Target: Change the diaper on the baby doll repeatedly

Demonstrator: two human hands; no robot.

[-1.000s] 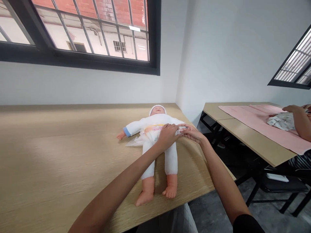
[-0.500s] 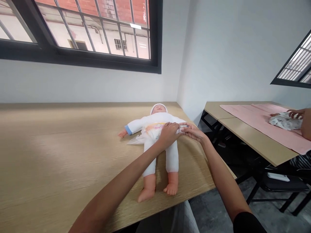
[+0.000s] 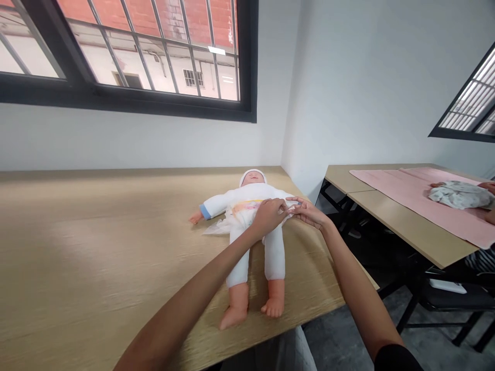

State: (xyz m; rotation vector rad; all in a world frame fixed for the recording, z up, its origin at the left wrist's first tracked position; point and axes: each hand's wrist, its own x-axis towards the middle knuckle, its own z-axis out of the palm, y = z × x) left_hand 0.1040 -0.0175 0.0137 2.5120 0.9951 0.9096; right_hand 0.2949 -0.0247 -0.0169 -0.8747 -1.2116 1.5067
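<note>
A baby doll in white clothes and a white cap lies on its back on the wooden table, feet toward me. Around its hips is a white diaper with a coloured print along its waist; one side tab spreads out at the left. My left hand rests over the diaper's front, its fingers closed at the right-hand edge. Close beside it, my right hand pinches the diaper's side at the doll's hip. The fingertips of both hands nearly meet there, partly hiding the tab between them.
To the right stands a second table with a pink cloth and a doll in pale patterned clothes. Below it is a black chair with a white object on it. A barred window is above my table.
My hands stay at the same side of the diaper, with the fingers shifted slightly. The view has tilted up a little. At the other table, a person's hand has moved rightward off the doll.
</note>
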